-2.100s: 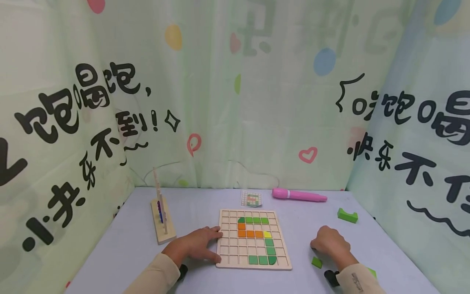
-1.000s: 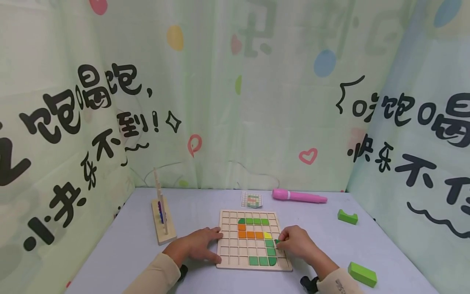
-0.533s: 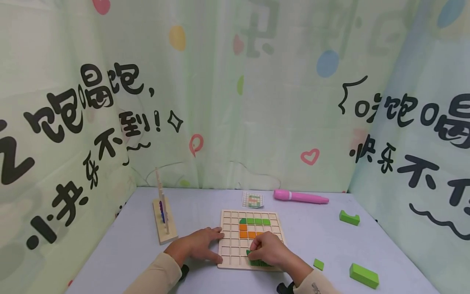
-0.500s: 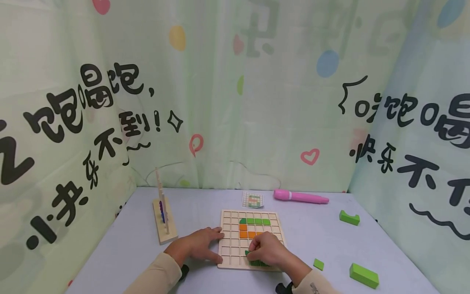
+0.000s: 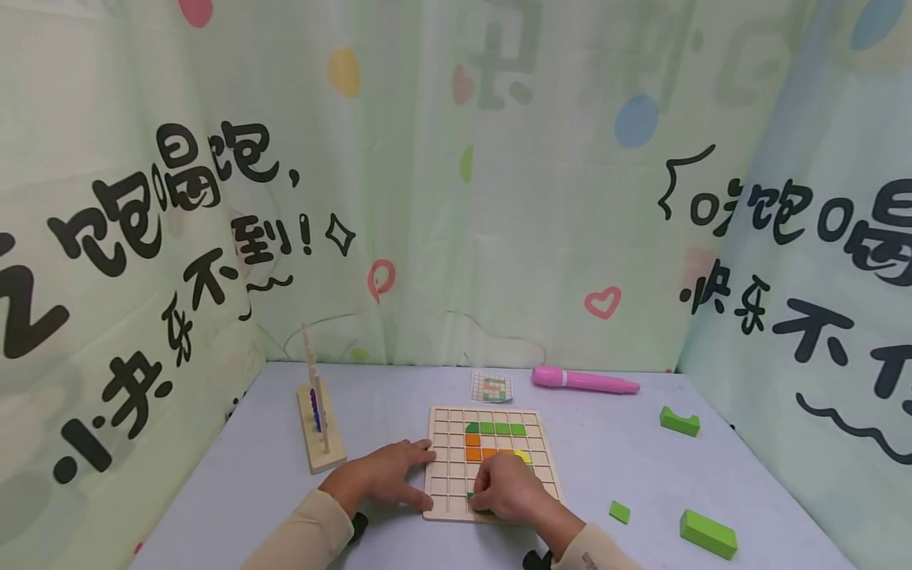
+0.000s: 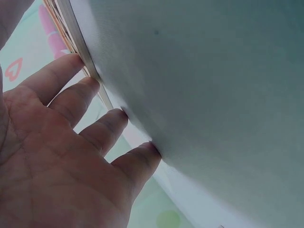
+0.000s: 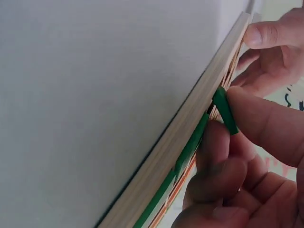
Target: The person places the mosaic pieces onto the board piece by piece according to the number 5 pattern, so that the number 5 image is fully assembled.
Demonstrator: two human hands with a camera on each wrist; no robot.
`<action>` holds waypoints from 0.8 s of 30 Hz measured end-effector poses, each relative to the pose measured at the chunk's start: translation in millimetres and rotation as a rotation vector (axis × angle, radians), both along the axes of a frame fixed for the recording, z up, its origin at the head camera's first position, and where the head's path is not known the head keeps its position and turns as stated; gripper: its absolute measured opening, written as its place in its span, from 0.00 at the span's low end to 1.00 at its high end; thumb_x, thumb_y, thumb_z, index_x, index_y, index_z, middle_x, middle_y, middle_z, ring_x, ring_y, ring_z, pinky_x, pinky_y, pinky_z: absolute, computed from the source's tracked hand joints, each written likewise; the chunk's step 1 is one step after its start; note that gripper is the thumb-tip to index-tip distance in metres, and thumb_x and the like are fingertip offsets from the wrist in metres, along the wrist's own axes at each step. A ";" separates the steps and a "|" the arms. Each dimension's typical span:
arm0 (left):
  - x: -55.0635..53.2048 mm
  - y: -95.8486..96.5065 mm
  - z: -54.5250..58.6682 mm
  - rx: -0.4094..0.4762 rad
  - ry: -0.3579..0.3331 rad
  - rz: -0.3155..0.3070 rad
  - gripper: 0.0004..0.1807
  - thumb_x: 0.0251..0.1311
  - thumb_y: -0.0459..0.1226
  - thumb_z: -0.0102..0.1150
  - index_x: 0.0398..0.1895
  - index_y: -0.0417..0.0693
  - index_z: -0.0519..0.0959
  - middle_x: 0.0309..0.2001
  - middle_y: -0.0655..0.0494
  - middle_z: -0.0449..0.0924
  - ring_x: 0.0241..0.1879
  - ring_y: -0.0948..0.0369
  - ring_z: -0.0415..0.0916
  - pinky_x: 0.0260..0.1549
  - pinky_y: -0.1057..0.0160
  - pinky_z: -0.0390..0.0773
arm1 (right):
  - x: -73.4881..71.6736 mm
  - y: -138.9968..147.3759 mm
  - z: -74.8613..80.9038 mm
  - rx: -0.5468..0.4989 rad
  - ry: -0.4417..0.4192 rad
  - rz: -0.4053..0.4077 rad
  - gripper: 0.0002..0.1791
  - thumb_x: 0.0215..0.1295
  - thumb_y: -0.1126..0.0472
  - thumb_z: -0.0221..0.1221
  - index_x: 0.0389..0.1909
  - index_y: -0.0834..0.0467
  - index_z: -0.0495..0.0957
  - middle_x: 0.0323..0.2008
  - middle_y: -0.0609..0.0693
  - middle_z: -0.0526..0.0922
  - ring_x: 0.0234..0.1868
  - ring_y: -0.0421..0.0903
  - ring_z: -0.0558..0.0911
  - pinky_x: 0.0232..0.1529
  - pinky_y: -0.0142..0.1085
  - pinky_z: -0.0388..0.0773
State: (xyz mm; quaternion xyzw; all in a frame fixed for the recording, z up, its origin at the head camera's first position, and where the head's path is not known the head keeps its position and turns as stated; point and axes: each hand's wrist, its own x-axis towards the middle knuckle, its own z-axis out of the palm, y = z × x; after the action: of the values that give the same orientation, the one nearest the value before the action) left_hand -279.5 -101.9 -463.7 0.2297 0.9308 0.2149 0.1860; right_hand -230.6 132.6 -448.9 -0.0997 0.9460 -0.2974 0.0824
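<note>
A square wooden grid board (image 5: 438, 465) lies on the table with tiles in its cells: a light green row (image 5: 502, 429), orange tiles (image 5: 473, 454) and a yellow tile (image 5: 523, 457). My left hand (image 5: 390, 473) rests at the board's left edge, fingers spread and fingertips against its side. Over the front rows, my right hand (image 5: 511, 488) pinches a dark green tile (image 7: 224, 110) between thumb and finger. That tile is tilted, its lower end right at the board's surface, beside green tiles (image 7: 191, 145) set along the front row. The right hand hides several cells in the head view.
Right of the board lie a loose light green tile (image 5: 620, 512), a green block (image 5: 708, 534) and a notched green block (image 5: 679, 421). Behind it are a pattern card (image 5: 492, 389) and a pink pen (image 5: 586, 381). A wooden stand with blue beads (image 5: 321, 423) is at left.
My right hand has come from the table at the right, carrying the dark green tile over the board to the front row, and has shifted slightly farther left. The left hand has stayed put.
</note>
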 end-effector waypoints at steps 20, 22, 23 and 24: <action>2.5 2.2 4.1 -0.016 0.005 0.002 0.43 0.56 0.55 0.76 0.75 0.58 0.72 0.80 0.59 0.62 0.80 0.45 0.57 0.76 0.41 0.61 | 9.9 2.1 0.4 0.160 0.171 0.068 0.12 0.58 0.59 0.72 0.20 0.48 0.80 0.19 0.39 0.74 0.22 0.38 0.71 0.21 0.34 0.67; 2.8 2.1 4.5 -0.017 0.003 0.002 0.43 0.56 0.55 0.76 0.75 0.58 0.72 0.80 0.59 0.62 0.80 0.45 0.57 0.76 0.41 0.61 | 8.9 6.3 1.6 0.107 0.150 0.075 0.07 0.58 0.58 0.72 0.24 0.50 0.83 0.21 0.40 0.75 0.23 0.38 0.71 0.22 0.33 0.67; 3.1 2.0 4.9 -0.016 0.002 0.002 0.43 0.56 0.55 0.76 0.75 0.58 0.72 0.80 0.58 0.62 0.80 0.45 0.57 0.76 0.41 0.61 | 8.1 9.3 1.5 0.078 0.137 0.080 0.06 0.58 0.58 0.72 0.27 0.51 0.84 0.22 0.40 0.75 0.24 0.39 0.72 0.22 0.33 0.67; 3.4 1.9 5.2 -0.017 0.002 0.003 0.43 0.56 0.55 0.76 0.75 0.58 0.72 0.80 0.59 0.62 0.80 0.45 0.57 0.76 0.41 0.61 | 7.2 12.7 1.7 0.047 0.126 0.088 0.06 0.57 0.57 0.72 0.30 0.53 0.85 0.22 0.41 0.76 0.25 0.39 0.72 0.23 0.33 0.68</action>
State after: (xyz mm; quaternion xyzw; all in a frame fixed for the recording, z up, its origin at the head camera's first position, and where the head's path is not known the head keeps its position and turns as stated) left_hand -276.2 -100.0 -458.6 0.2269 0.9331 0.2073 0.1869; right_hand -223.4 145.4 -447.2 -0.1576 0.9507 -0.2644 0.0380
